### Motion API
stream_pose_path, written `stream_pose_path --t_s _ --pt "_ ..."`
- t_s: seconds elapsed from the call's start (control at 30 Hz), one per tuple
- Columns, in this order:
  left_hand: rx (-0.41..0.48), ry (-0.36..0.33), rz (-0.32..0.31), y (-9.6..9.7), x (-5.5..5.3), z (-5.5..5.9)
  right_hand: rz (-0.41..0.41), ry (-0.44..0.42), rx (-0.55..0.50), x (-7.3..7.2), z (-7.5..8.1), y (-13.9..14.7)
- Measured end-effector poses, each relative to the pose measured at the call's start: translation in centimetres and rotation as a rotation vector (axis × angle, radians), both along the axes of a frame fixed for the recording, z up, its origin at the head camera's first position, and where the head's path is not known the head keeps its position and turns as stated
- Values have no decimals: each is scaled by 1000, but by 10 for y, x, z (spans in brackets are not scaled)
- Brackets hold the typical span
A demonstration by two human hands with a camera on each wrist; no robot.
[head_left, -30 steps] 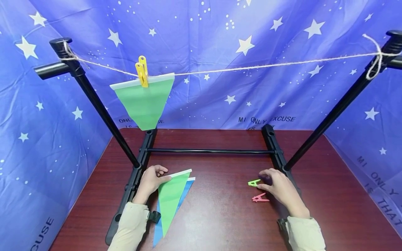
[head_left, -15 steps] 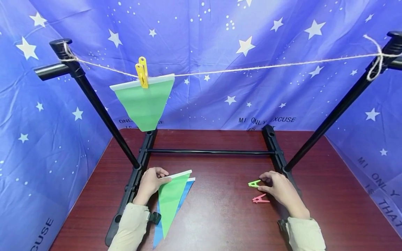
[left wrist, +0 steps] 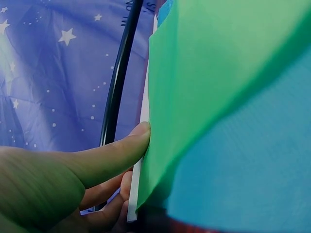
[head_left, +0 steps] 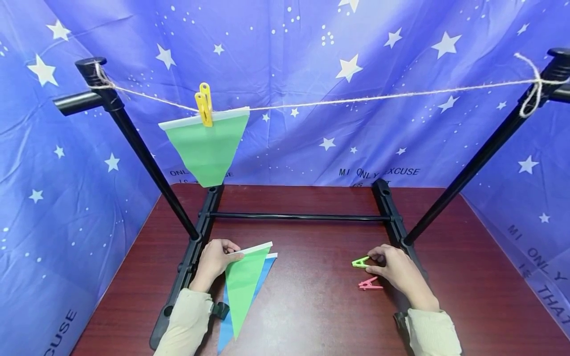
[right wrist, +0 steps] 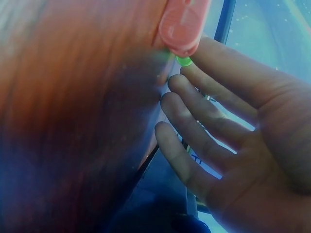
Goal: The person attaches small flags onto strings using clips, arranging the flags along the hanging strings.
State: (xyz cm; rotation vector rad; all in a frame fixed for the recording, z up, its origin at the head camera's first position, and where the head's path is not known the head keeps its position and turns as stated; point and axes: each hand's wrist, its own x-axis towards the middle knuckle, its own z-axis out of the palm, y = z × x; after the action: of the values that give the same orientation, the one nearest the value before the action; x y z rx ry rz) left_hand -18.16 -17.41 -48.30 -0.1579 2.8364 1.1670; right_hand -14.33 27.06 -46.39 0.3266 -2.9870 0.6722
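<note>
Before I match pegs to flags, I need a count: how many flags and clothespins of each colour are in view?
Green flags: 2, the hanging flag and the pinched flag in the left hand
Blue flag: 1
Yellow clothespin: 1
Light-green clothespin: 1
Pink clothespin: 1
Total: 6

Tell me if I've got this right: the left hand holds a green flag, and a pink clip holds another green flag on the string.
Not quite: the head view shows that the clip on the string is yellow, not pink. The left hand does hold a green flag, and another green flag is clipped up.
</note>
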Motion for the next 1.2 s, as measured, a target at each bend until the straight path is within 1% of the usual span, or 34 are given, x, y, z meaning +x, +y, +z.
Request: stream_pose_path --t_s 0.17,0.47,0.73,0.87,1.0,1.2 --pt "-1 2 2 0 0 -1 14 9 13 0 0 0" --pt "6 1 -19 1 2 -1 -5 50 -4 0 2 -1" --pt "42 79 -2 -2 2 -1 -16 85 -4 0 3 -3" --pt "56 101 -2 -3 3 0 -15 99 -20 2 2 -4" --pt "77 117 -6 -4 3 1 -23 122 -48 2 4 -6" --pt "96 117 -14 -3 3 5 -36 165 -68 1 7 -8"
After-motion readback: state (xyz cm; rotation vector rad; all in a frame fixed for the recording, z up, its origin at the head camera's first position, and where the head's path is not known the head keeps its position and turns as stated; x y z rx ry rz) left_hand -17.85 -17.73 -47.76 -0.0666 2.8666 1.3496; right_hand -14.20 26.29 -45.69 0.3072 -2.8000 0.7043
